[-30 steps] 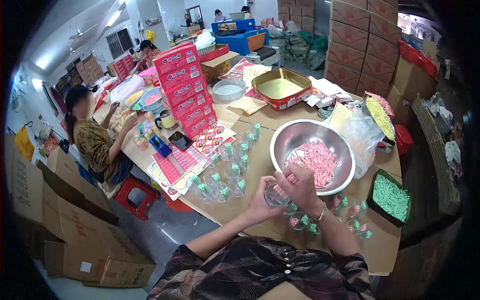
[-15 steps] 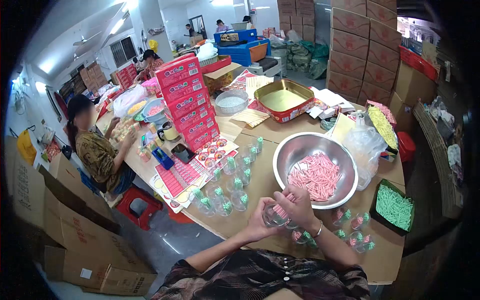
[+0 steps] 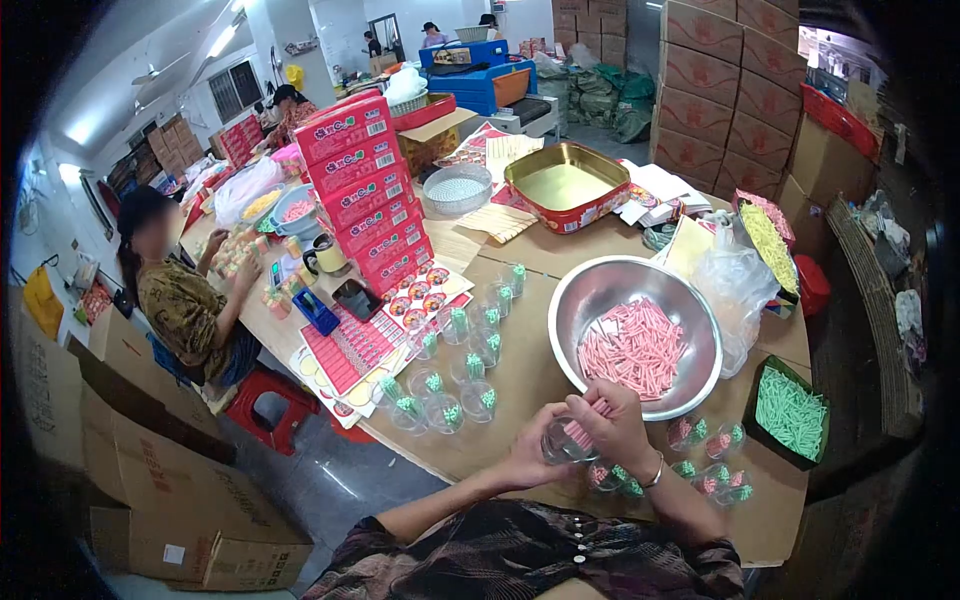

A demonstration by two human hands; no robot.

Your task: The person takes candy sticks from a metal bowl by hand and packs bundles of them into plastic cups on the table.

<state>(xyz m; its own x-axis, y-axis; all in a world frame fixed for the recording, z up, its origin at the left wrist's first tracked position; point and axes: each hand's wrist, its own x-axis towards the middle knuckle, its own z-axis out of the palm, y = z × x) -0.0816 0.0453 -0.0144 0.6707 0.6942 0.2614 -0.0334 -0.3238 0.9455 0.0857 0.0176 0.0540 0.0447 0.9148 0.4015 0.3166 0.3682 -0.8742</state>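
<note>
My left hand (image 3: 528, 458) is closed around a clear plastic cup (image 3: 557, 446), tilted with its mouth toward my right hand. Pinched in my right hand (image 3: 618, 432) is a bunch of pink sticks (image 3: 580, 432), partly at the cup's mouth; its far ends are hidden by my fingers. Just beyond stands a steel bowl (image 3: 700, 290) with a heap of loose pink sticks (image 3: 635, 345). Near my right wrist lie several clear cups (image 3: 715, 480) with pink and green sticks. Left of the bowl are several cups (image 3: 440, 412) holding green sticks only.
A dark box of green sticks (image 3: 790, 412) sits at the right edge. Stacked red boxes (image 3: 365, 200) rise at the left, near printed sheets (image 3: 350, 350). Farther back is a red-gold tin (image 3: 568, 190). A co-worker (image 3: 190, 290) sits at the table's left side.
Both hands have shifted slightly right with the cup and pink sticks, keeping their hold. The camera view has turned a little.
</note>
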